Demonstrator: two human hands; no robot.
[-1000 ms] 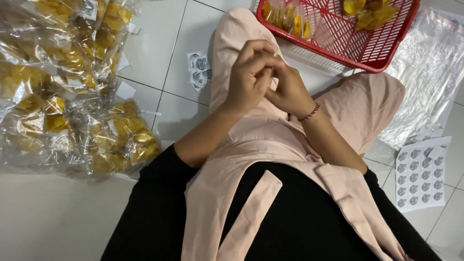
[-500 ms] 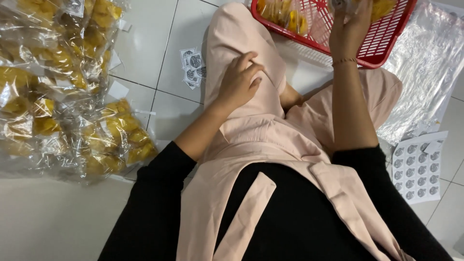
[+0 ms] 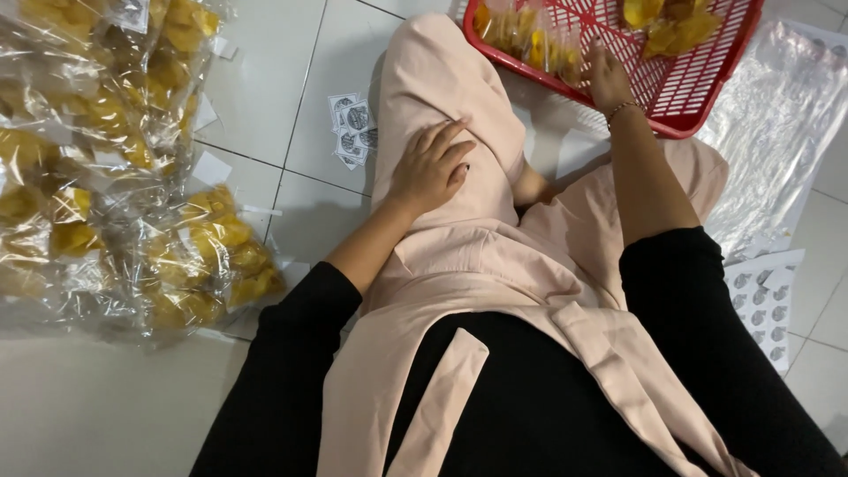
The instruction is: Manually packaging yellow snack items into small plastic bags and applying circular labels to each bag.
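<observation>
Right hand [image 3: 609, 78] is out in the red basket [image 3: 698, 88], fingers spread flat on the mesh just beside a filled clear bag of yellow chips [image 3: 521, 35]; it touches or nearly touches the bag but isn't closed on it, so no grasp that I can confirm. Left hand [image 3: 433, 168] lies open and relaxed on the pink-trousered thigh, holding nothing. To do this reach well, I'd say: pinch the bag by its top edge rather than the belly so the chips don't crush, lift it straight over the basket rim, and keep the left hand free to take the other corner at the lap. Loose yellow chips [image 3: 671, 22] sit at the far end of the same basket, apart from the bag. Counts: one basket; one filled bag clearly in it, maybe a second behind, can't tell; a heap of filled bags [image 3: 115, 168] on the floor at left, too overlapped to count, a dozen-plus at a guess; one stack of empty clear bags [image 3: 777, 115] at right; one sticker sheet [image 3: 768, 300] by the right knee, plus a few cut stickers [image 3: 353, 124] on the tile near the left hand.
</observation>
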